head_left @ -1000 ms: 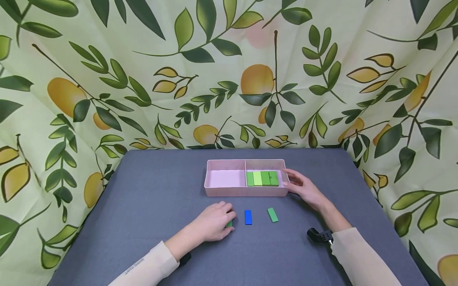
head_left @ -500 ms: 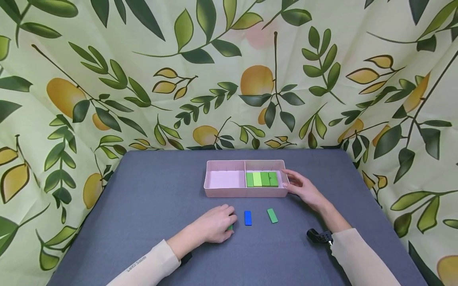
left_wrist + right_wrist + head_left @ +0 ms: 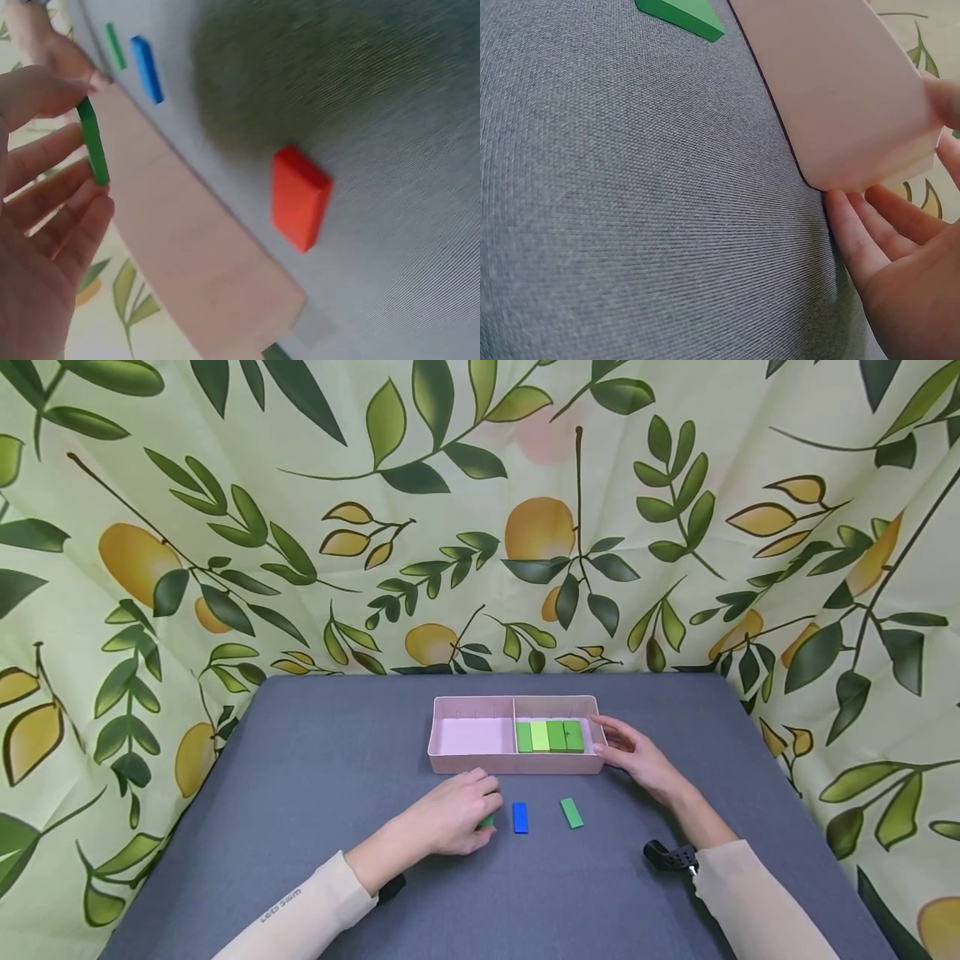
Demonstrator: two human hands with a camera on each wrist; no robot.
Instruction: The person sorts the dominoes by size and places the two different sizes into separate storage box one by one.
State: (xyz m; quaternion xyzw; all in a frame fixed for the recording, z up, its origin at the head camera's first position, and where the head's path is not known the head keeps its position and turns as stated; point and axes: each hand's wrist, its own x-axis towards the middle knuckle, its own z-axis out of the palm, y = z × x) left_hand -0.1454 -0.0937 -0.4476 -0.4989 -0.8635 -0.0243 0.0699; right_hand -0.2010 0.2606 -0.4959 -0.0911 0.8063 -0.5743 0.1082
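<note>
My left hand (image 3: 453, 814) pinches a green block (image 3: 94, 142) between thumb and fingertips, in front of the pink two-compartment box (image 3: 516, 765). Most of that block is covered by the fingers in the head view. At the box's right end, my right hand (image 3: 637, 760) holds the wall, with thumb and fingers on it. Several green blocks (image 3: 550, 736) stand in a row in the right compartment; one is paler. A blue block (image 3: 521, 818) and another green block (image 3: 572, 812) lie on the table before the box.
A red block (image 3: 300, 199) lies on the grey tablecloth (image 3: 337, 735) in the left wrist view; the left hand and arm hide it in the head view. Behind the table hangs a leaf-and-fruit patterned curtain (image 3: 465, 627).
My left hand has lifted the green block and moved slightly forward, toward the box. My right hand and the box have stayed in place.
</note>
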